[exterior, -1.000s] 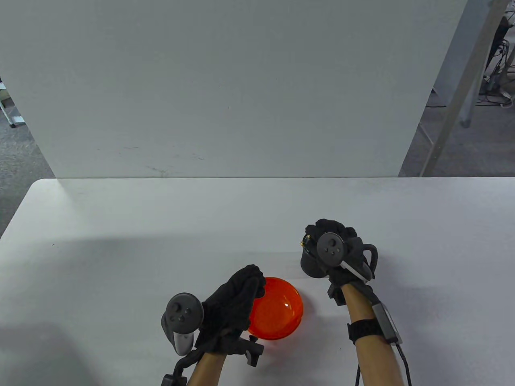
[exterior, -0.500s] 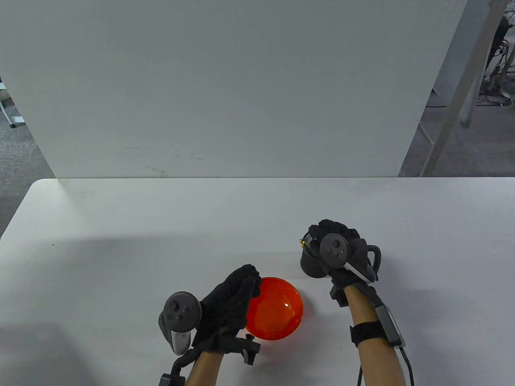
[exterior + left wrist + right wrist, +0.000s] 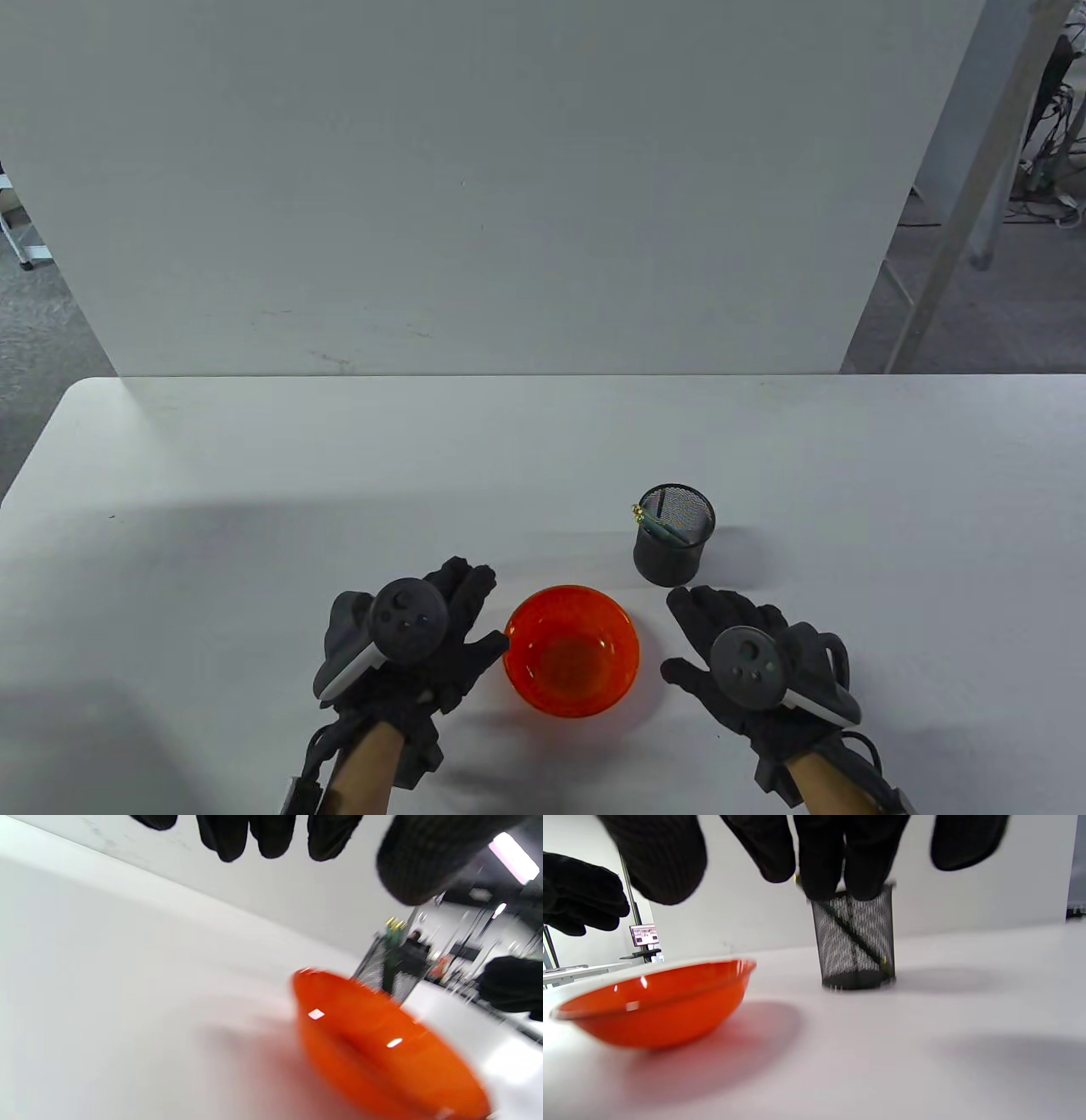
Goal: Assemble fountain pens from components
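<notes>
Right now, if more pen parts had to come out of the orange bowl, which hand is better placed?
Either: the left hand and right hand flank the orange bowl, both open; it looks empty.

Both hands lie low over the surface, palms down, each with a tracker strapped on its back. The left hand (image 3: 424,649) has its fingers straight and close together, thumb out. The right hand (image 3: 747,671) spreads its fingers, holding nothing.
</notes>
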A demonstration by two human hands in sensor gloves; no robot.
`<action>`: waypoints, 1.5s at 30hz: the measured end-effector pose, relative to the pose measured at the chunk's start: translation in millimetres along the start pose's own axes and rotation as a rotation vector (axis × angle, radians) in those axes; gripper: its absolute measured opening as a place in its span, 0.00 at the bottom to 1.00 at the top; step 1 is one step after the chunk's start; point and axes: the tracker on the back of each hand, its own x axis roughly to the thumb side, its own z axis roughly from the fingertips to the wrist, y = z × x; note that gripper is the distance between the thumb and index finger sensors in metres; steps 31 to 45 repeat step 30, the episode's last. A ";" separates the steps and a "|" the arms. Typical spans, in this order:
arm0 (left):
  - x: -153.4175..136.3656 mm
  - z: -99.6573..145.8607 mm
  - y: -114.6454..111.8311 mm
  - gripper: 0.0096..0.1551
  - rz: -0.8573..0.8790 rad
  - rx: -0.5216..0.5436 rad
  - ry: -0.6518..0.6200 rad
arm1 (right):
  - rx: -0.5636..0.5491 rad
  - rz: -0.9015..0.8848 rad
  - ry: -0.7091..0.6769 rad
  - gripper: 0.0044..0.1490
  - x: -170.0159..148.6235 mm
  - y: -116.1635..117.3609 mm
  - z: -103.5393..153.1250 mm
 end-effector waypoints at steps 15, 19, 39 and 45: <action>-22.0 -4.2 -34.4 0.43 0.107 -0.072 0.019 | 0.096 -0.179 0.062 0.54 -24.4 14.4 -2.6; -29.3 -1.5 -33.0 0.43 0.134 -0.080 0.031 | 0.078 -0.191 0.047 0.54 -21.7 13.1 -1.9; -27.0 -0.9 -31.0 0.42 0.146 -0.061 0.012 | 0.080 -0.232 0.035 0.53 -22.9 12.9 0.1; -27.0 -0.9 -31.0 0.42 0.146 -0.061 0.012 | 0.080 -0.232 0.035 0.53 -22.9 12.9 0.1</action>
